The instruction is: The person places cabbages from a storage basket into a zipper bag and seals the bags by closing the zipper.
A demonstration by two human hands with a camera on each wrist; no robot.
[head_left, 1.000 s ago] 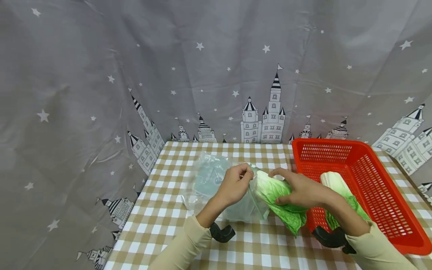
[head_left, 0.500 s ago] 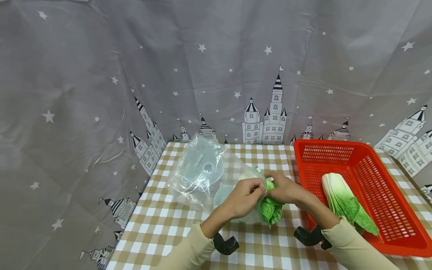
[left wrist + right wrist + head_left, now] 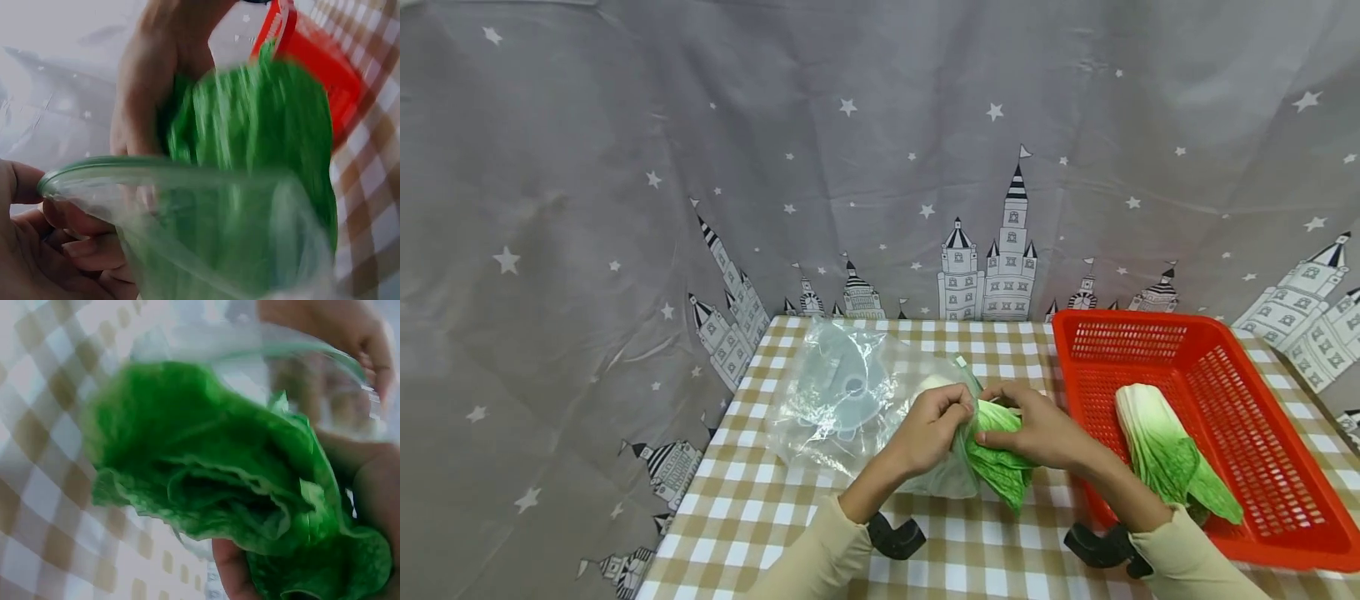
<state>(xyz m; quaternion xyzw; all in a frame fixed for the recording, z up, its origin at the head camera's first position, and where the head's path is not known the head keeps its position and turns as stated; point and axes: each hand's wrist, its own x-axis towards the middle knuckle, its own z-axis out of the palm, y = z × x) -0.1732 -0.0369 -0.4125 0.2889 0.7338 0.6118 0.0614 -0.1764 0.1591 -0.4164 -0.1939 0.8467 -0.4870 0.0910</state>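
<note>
My left hand [image 3: 928, 429] pinches the mouth edge of a clear zip bag [image 3: 880, 408], thumb and fingers at its green strip. A napa cabbage [image 3: 1000, 467] lies partly in the bag, its pale base showing through the plastic and its green leaves sticking out to the right. My right hand [image 3: 1033, 429] grips the cabbage around its leafy part, just outside the bag's mouth. In the left wrist view, the bag's rim [image 3: 112, 162] stands raised in front of the leaves [image 3: 262, 119]. The right wrist view shows the ruffled leaf ends [image 3: 206, 437] up close.
To the right stands a red perforated basket [image 3: 1285, 483] with another napa cabbage [image 3: 1168, 450] in it. A pale blue-green shape [image 3: 842, 383] shows in the bag's far left part. A checked cloth [image 3: 752, 517] covers the table; a grey curtain [image 3: 880, 150] hangs behind.
My right hand has carried the cabbage left, from beside the bag's mouth to partly inside it. The bag shifted and puffed up, then settled lower. My left hand kept hold of its edge.
</note>
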